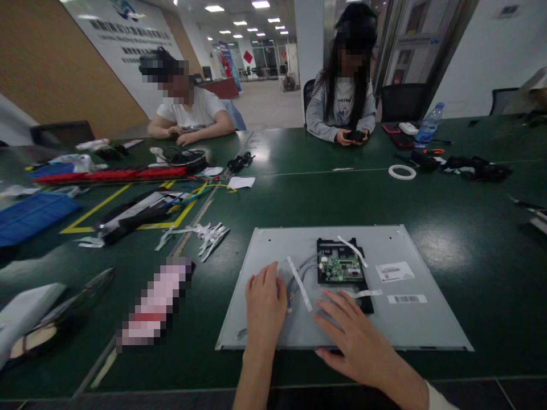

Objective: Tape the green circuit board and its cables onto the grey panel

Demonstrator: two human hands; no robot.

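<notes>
At lower centre of frame, grey rectangular metal-looking panel (397, 320) bearing green circuit board (342, 269). Over it, left hand (265, 299) and right hand (352, 329), both loosely spread, nothing gripped; contact unclear. Probably stiff, heavyish; best held by side edges, away from fragile board.

green table (294, 199) | ceiling lights (260, 4) lit | pale floor (265, 111) | white wall (482, 57) at right

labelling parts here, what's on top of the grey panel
A black bracket with a green circuit board, grey cables, white tape strips and two labels show on the grey panel. The left hand and right hand hide what's beneath them.
</notes>
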